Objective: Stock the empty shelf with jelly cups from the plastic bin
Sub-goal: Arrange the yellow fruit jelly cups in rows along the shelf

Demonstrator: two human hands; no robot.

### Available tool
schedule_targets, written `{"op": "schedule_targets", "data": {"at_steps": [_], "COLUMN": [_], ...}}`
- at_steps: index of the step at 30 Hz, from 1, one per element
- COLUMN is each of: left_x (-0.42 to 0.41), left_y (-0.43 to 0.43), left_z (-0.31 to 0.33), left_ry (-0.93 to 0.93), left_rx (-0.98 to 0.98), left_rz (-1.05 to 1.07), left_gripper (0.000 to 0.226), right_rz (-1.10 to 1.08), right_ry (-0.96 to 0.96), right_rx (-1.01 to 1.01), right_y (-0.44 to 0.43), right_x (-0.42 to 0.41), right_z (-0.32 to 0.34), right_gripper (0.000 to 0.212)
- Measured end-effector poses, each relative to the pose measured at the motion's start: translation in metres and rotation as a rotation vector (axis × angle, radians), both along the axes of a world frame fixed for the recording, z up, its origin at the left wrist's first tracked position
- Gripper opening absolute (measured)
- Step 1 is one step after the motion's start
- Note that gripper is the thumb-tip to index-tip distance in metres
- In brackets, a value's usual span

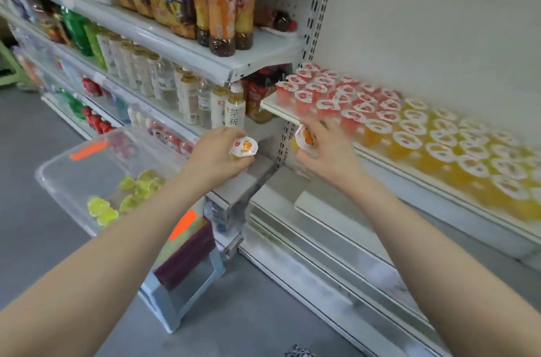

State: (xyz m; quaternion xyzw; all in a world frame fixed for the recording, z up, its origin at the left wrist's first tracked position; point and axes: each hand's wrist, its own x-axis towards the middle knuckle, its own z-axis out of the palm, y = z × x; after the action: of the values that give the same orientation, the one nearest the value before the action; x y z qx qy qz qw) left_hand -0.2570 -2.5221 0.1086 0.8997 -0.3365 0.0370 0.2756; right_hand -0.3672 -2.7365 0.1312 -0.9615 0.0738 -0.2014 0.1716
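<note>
Nearly stocked: shelf (380, 157) holds red and orange rows.
Left hand (216, 154) and right hand (325, 149) each grip an orange cup; green cups (123, 195) remain in bin (58, 178).

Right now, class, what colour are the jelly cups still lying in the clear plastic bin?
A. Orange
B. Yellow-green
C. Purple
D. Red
B: the loose jelly cups in the clear plastic bin are yellow-green; red and orange ones already sit on the shelf.

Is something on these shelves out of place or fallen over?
Yes. On the upper shelf, a dark bottle lies on its side behind the upright tea bottles. The jelly cups stand in tidy rows; nothing looks spilled.
</note>
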Motion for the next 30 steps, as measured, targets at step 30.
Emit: {"op": "schedule_targets", "data": {"at_steps": [30], "left_x": [-0.214], "left_y": [-0.421], "left_z": [0.078], "left_ry": [-0.09], "left_rx": [-0.184], "left_rz": [-0.398], "left_gripper": [0.056], "right_rz": [-0.702], "right_ry": [-0.018], "right_rx": [0.186], "right_y": [-0.4], "right_x": [-0.311], "right_z": [0.036], "right_gripper": [0.036]}}
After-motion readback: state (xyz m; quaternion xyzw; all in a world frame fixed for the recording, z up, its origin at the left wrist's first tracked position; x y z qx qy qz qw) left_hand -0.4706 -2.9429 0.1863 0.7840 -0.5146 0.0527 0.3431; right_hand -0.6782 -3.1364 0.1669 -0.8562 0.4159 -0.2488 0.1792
